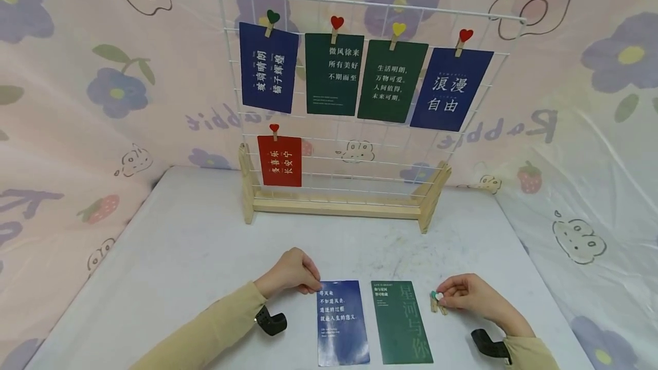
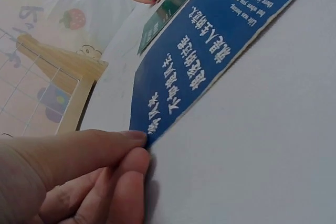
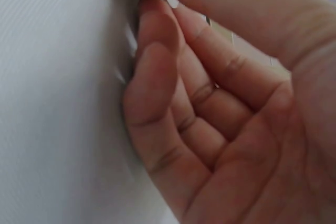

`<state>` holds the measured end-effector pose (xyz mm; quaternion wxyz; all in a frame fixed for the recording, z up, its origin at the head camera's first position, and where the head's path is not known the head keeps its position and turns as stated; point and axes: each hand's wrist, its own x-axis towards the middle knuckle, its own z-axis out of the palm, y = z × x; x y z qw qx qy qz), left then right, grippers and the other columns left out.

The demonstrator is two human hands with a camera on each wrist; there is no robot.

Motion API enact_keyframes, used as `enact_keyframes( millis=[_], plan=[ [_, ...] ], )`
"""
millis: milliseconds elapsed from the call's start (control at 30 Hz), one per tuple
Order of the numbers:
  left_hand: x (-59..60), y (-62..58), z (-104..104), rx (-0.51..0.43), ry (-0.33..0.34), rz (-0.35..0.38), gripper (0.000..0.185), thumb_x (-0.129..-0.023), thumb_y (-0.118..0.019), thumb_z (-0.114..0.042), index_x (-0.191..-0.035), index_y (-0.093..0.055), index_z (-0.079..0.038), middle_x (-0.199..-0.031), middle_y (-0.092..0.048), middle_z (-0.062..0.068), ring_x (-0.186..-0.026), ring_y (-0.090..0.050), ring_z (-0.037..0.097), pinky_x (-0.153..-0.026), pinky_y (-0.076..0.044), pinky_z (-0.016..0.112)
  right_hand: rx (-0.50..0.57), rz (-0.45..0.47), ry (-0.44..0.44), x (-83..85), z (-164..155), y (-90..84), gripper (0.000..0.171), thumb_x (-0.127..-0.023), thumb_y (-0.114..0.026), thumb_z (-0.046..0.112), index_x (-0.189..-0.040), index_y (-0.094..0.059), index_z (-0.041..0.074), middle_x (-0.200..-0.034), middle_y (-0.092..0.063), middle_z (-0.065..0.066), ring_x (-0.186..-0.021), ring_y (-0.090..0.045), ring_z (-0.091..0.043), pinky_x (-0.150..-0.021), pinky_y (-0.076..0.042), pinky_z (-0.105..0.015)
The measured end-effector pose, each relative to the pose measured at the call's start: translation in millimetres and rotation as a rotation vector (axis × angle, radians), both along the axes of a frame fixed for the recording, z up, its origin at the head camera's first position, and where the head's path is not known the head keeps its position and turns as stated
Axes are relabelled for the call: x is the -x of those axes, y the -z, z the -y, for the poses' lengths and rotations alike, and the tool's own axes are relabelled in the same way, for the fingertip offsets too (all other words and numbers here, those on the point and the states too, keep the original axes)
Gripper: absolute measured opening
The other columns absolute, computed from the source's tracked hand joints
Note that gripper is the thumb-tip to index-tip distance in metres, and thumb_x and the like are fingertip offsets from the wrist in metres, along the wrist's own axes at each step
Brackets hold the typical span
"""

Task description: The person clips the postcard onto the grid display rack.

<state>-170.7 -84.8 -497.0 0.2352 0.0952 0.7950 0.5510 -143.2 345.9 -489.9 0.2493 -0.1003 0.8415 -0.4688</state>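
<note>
Left hand pinching blue card's top corner, flat on tabletop. Right hand clenched on small wooden clips beside green card. Best to lift corner gently, avoiding creases; keep clips pinched firmly.

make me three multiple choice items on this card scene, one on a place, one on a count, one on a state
1. Where does the dark green card lie on the white table?
A. right of the blue card
B. left of the blue card
C. on the grid

2. How many cards hang on the white wire grid?
A. three
B. five
C. seven

3. What is the left hand doing?
A. lying flat, away from everything
B. pinching the blue card's corner
C. holding a clip

Key:
1 A, it lies beside the blue card, toward the right hand.
2 B, four above, one red below.
3 B, the left wrist view shows fingertips at the corner.
</note>
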Motion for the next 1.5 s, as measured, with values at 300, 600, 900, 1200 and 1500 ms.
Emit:
enact_keyframes(
  millis=[300,600,900,1200,1500],
  plan=[
    [3.9,-2.9,9.8,0.004,-0.004,-0.024,0.011,-0.073,-0.080,-0.002,-0.077,-0.070,0.000,-0.062,-0.066,0.007,-0.051,-0.060,0.014,-0.050,-0.054,0.026,-0.004,0.023,0.023,-1.3,-1.3,-2.2,0.025,-0.087,-0.071,0.015,-0.102,-0.066,-0.005,-0.081,-0.064,-0.008,-0.067,-0.057,-0.014,-0.056,-0.050,-0.026],
    [13.3,-11.4,17.8,-0.014,-0.017,-0.069,0.011,-0.081,-0.075,-0.005,-0.085,-0.067,0.000,-0.073,-0.066,0.006,-0.063,-0.059,0.016,-0.061,-0.054,0.029,-0.002,0.012,0.055,-0.5,-7.1,-2.4,0.025,-0.089,-0.069,0.019,-0.101,-0.066,-0.002,-0.081,-0.064,-0.010,-0.065,-0.057,-0.017,-0.056,-0.052,-0.030],
    [17.0,-9.5,20.1,-0.137,-0.035,0.066,0.018,-0.085,-0.072,-0.008,-0.097,-0.062,0.002,-0.078,-0.069,0.011,-0.068,-0.066,0.020,-0.066,-0.058,0.032,0.006,-0.032,0.074,3.3,-9.0,-0.7,0.026,-0.088,-0.071,0.018,-0.101,-0.065,-0.003,-0.083,-0.065,-0.012,-0.066,-0.059,-0.018,-0.056,-0.052,-0.030],
    [16.0,-11.2,21.5,-0.144,-0.031,0.098,0.020,-0.086,-0.072,-0.011,-0.100,-0.067,0.001,-0.083,-0.071,0.011,-0.071,-0.067,0.019,-0.069,-0.058,0.030,0.044,-0.019,0.042,4.2,-10.2,-1.3,0.031,-0.089,-0.069,0.017,-0.108,-0.062,-0.007,-0.090,-0.065,-0.014,-0.072,-0.061,-0.018,-0.060,-0.054,-0.030],
    [17.9,-16.5,25.0,-0.171,-0.026,0.093,0.023,-0.087,-0.071,-0.013,-0.104,-0.068,0.002,-0.088,-0.072,0.012,-0.075,-0.068,0.020,-0.074,-0.057,0.033,0.015,-0.081,-0.029,17.2,-3.8,-19.3,0.035,-0.092,-0.065,0.021,-0.114,-0.062,-0.006,-0.102,-0.066,-0.018,-0.080,-0.063,-0.024,-0.069,-0.054,-0.032]
  ],
)
